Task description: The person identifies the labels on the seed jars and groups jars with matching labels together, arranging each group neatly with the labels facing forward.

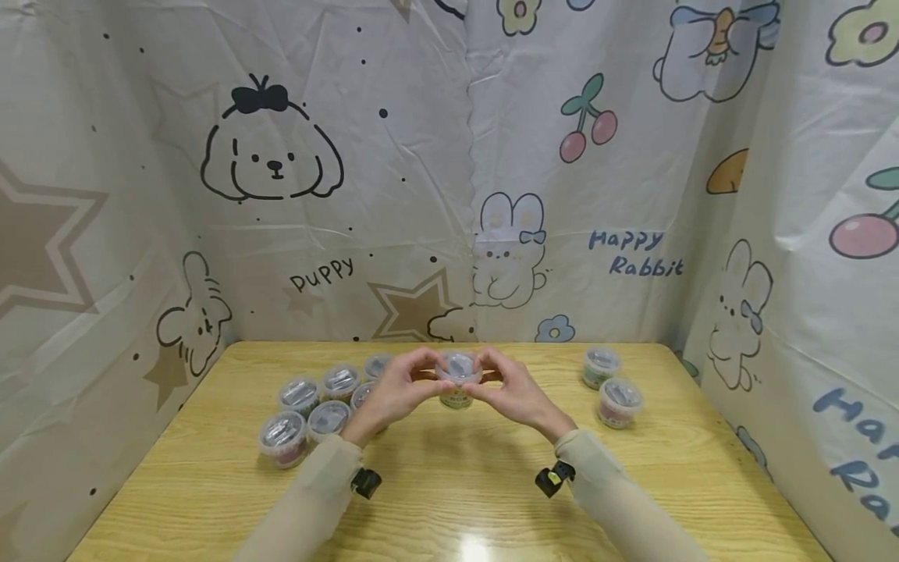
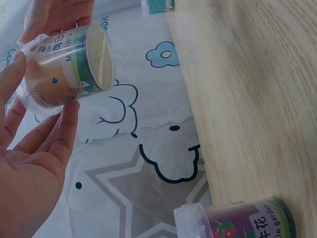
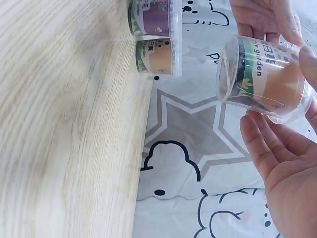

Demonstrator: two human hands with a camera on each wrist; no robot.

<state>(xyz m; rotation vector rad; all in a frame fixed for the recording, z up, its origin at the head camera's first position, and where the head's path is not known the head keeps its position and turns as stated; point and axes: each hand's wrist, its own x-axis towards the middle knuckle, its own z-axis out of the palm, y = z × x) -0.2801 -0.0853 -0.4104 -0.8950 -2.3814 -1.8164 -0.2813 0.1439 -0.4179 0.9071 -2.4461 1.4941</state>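
Observation:
A clear plastic cup [image 1: 456, 400] with a lid and a printed label is held up over the middle of the table, lifted off it. My left hand [image 1: 396, 393] grips its rim from the left, thumb in front and fingers behind. From the opposite side, my right hand [image 1: 518, 393] grips the same rim. In the left wrist view the cup [image 2: 54, 69] shows an orange-toned label with a green band, and dark contents near the base. The right wrist view shows the cup [image 3: 267, 74] between both hands, its base facing the table.
On the left of the wooden table [image 1: 449, 499] several similar lidded cups [image 1: 283, 439] stand close together, some partly behind my left arm. Two more cups stand at the right, one green-toned [image 1: 600, 368] and one pinkish [image 1: 620, 403]. A printed curtain [image 1: 393, 195] hangs behind and along both sides.

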